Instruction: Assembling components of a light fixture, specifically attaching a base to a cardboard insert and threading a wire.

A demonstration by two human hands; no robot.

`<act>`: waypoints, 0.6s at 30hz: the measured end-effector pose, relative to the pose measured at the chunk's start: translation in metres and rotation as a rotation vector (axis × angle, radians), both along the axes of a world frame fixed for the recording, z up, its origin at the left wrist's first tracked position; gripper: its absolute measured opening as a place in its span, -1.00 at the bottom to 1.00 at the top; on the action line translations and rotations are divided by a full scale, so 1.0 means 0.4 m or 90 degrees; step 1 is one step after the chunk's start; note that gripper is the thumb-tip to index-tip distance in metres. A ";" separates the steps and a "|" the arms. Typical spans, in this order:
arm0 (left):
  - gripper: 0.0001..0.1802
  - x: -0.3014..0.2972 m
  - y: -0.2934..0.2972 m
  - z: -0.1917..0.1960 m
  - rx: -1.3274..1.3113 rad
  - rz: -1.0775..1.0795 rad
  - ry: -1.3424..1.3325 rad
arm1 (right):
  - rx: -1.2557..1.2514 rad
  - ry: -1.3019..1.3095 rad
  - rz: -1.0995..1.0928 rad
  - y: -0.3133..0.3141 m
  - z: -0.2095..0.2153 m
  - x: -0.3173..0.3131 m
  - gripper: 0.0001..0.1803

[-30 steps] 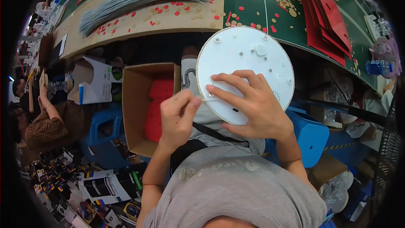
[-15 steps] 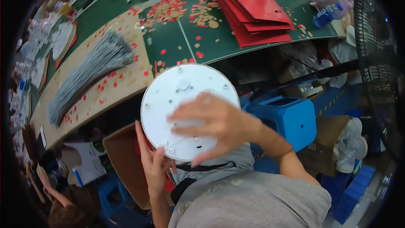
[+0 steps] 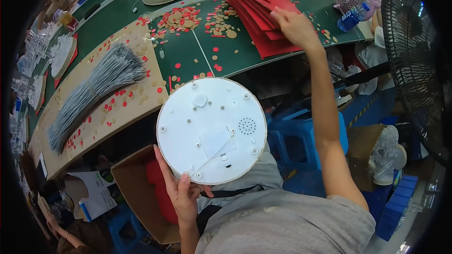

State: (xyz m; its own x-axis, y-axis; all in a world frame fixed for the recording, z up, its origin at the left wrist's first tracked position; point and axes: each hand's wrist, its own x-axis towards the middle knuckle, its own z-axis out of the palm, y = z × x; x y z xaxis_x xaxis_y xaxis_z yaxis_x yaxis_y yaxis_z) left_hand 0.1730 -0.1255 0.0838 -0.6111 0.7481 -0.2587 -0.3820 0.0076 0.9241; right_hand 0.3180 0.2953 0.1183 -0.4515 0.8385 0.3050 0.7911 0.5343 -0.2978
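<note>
My left hand [image 3: 182,196] grips the lower left rim of a white round plastic base [image 3: 181,148], held tilted in front of my lap. Small screws, a round knob, a dotted group of holes and a square panel show on its face. A thin pale line runs from the panel toward my left thumb. Out to the far right, my right hand [image 3: 296,27] is on a stack of glossy red folded sheets [image 3: 256,19] at the table edge. Its fingers are closed at the top sheet's edge; the fingertips' undersides are hidden.
A bundle of grey wire ties [image 3: 96,91] lies on brown board at left. Red and tan discs [image 3: 181,19] are scattered on the green table [image 3: 186,49]. A black fan [image 3: 414,61], blue stool [image 3: 301,136] and open cardboard box [image 3: 134,178] stand nearby. Another person's hand [image 3: 54,223] shows lower left.
My right hand has left the face of the white base and moved up and right to the red sheets. My left hand still holds the base at its lower left rim.
</note>
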 end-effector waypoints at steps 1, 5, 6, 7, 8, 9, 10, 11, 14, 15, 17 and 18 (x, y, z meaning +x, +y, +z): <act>-0.09 0.000 -0.003 -0.004 -0.010 0.000 0.000 | 0.059 -0.078 -0.054 -0.016 0.056 -0.006 -0.38; -0.09 0.002 -0.010 -0.009 -0.007 0.008 0.041 | 0.626 -0.033 0.062 -0.034 0.224 0.137 -0.74; -0.09 0.005 -0.013 -0.010 -0.021 0.025 0.038 | 0.631 0.203 0.061 -0.124 0.268 0.126 -0.73; -0.10 0.004 -0.012 -0.010 -0.019 0.013 0.027 | 0.549 0.289 -0.039 -0.183 0.319 0.148 -0.71; -0.10 -0.001 -0.012 -0.007 -0.003 -0.010 0.013 | 0.558 0.361 0.099 -0.051 0.349 0.340 -0.66; -0.14 -0.006 -0.006 -0.015 0.050 -0.035 0.004 | 0.548 0.367 0.101 -0.061 0.341 0.329 -0.66; -0.14 -0.012 -0.005 -0.022 0.042 -0.023 0.008 | 0.396 0.514 0.129 -0.084 0.339 0.292 -0.62; -0.14 -0.014 -0.007 -0.025 0.042 -0.025 0.019 | 0.236 0.651 0.155 -0.113 0.342 0.254 -0.59; -0.16 -0.011 -0.022 -0.043 0.042 -0.018 0.041 | -0.188 0.750 0.270 -0.068 0.175 0.196 -0.63; -0.16 -0.024 -0.061 -0.086 0.009 -0.044 0.000 | -0.138 0.590 0.372 -0.169 0.120 0.093 -0.68; -0.21 -0.015 -0.031 -0.055 0.074 -0.001 0.076 | -0.572 0.498 0.339 -0.186 0.022 0.007 -0.77; -0.21 -0.016 -0.026 -0.054 0.078 -0.004 0.077 | -0.586 0.457 0.357 -0.196 -0.040 -0.011 -0.74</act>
State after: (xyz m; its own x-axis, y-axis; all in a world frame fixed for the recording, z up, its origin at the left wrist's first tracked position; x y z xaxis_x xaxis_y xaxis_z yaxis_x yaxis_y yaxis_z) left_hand 0.1665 -0.1360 0.0621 -0.6270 0.7738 -0.0905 -0.2680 -0.1052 0.9577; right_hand 0.3135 0.2170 0.1023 -0.7844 0.6190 0.0391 0.0386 0.1116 -0.9930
